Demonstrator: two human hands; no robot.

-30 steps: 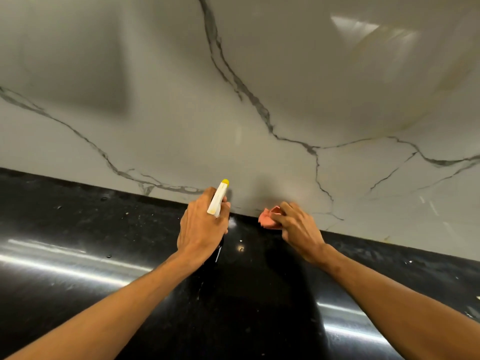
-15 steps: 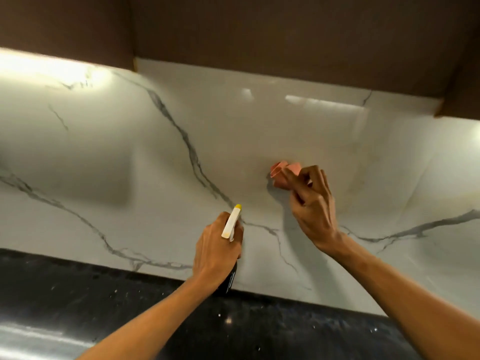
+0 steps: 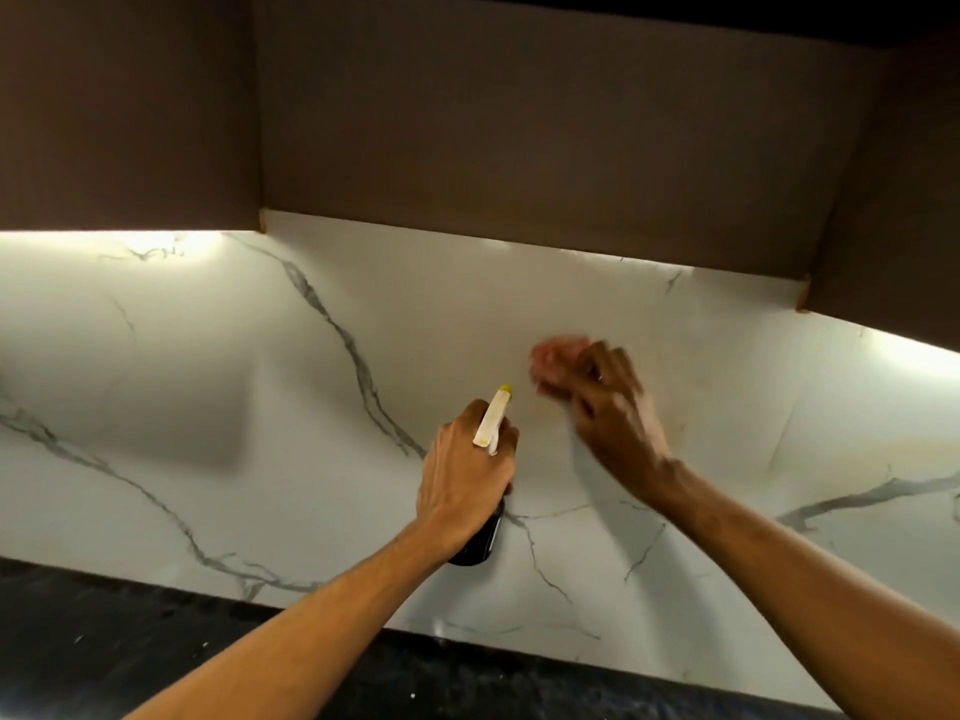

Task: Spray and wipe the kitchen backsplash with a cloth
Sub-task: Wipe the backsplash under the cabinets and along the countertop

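A white marble backsplash point(image 3: 218, 407) with grey veins fills the middle of the view. My left hand point(image 3: 462, 475) grips a dark spray bottle point(image 3: 475, 543) with a white head and yellow nozzle point(image 3: 493, 418), held just in front of the wall and pointing up at it. To its right, my right hand point(image 3: 615, 413) holds a bunched pink cloth point(image 3: 556, 358) against the backsplash. That hand and the cloth are motion-blurred. Most of the bottle is hidden behind my left hand.
Dark brown upper cabinets point(image 3: 519, 122) hang above the backsplash, with strip lighting glowing under them at left and right. A black speckled countertop point(image 3: 130, 641) runs along the bottom of the wall.
Both hands have risen from the countertop edge up the backsplash. My right hand with the cloth now rubs higher on the wall; the view has tilted up, revealing the cabinets.
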